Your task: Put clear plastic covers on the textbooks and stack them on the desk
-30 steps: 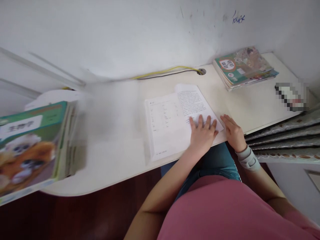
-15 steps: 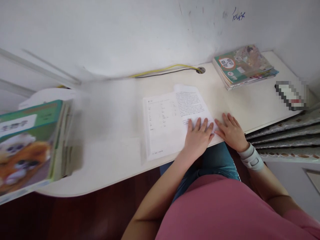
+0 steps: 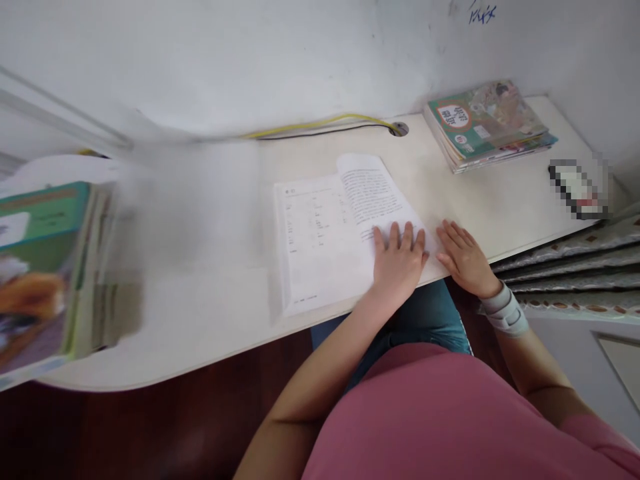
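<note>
An open book lies on the white table in front of me, its right page curling up at the top. My left hand rests flat on the lower part of that right page with its fingers spread. Just right of the book, my right hand lies on the table near the front edge, fingers stretched out. It wears a pale wrist band and holds nothing.
A magazine stack sits at the back right, beside a blurred, phone-like object. At the far left is another stack of books. Yellow and black cables run along the wall into a hole. Grey curtain folds hang at right.
The view has shifted, so the book and stacks appear further left. My right hand has moved slightly away from the book's edge and my left hand. My left hand stays on the page.
</note>
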`<state>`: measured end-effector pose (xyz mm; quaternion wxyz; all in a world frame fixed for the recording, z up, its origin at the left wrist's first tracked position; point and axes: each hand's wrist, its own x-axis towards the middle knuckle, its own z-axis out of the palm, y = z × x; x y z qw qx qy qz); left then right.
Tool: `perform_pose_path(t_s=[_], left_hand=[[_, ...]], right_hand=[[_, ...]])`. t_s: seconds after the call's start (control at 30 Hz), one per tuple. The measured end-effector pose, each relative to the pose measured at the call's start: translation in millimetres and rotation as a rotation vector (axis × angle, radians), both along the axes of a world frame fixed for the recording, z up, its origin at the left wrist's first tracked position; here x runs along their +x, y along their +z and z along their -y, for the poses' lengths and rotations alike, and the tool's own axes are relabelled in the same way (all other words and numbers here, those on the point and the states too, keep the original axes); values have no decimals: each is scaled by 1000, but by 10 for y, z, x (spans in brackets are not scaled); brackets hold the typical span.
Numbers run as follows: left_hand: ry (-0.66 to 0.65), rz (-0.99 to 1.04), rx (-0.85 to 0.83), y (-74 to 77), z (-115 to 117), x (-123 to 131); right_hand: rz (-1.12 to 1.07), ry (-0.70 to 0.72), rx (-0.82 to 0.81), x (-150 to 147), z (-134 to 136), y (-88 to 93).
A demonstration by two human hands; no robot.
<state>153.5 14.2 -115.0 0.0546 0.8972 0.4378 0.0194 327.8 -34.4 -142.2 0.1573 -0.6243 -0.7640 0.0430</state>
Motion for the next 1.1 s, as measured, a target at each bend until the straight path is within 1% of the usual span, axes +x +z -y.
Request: perform_pose_path(t_s=[0.07, 0.17, 0.23, 0.4, 0.5, 0.6, 0.67, 0.77, 0.83, 0.9, 0.97, 1.1], left_hand=[[-28, -8, -6, 3, 7, 29], [-152, 9, -13, -9, 59, -11], [-205, 23, -5, -28, 114, -70], [-245, 21, 16, -60, 229, -181], [-288, -12, 24, -28, 193, -216], [-379, -48, 14, 91, 4, -232], [-378, -70, 18, 214, -215, -201], [-269, -127, 43, 388, -631, -71], [-186, -192, 28, 447, -894, 36], [-123, -273, -25, 446, -1083, 118], [-90, -340, -92, 401, -1172, 152], [-65, -367, -161, 280, -1136, 116]], right_hand=[[5, -2, 0, -5, 3, 12], [26, 1, 10, -19, 5, 9], [41, 0, 14, -26, 3, -8], [86, -20, 35, -47, 1, -29], [130, -17, 40, -69, 11, -12], [164, -14, 44, -90, 21, -11], [167, -22, 57, -97, 23, -26], [161, -30, 86, -99, 21, -55], [157, -33, 101, -100, 20, -71], [150, -36, 112, -105, 21, -83], [141, -41, 117, -115, 23, -93], [125, -58, 111, -138, 28, -97]])
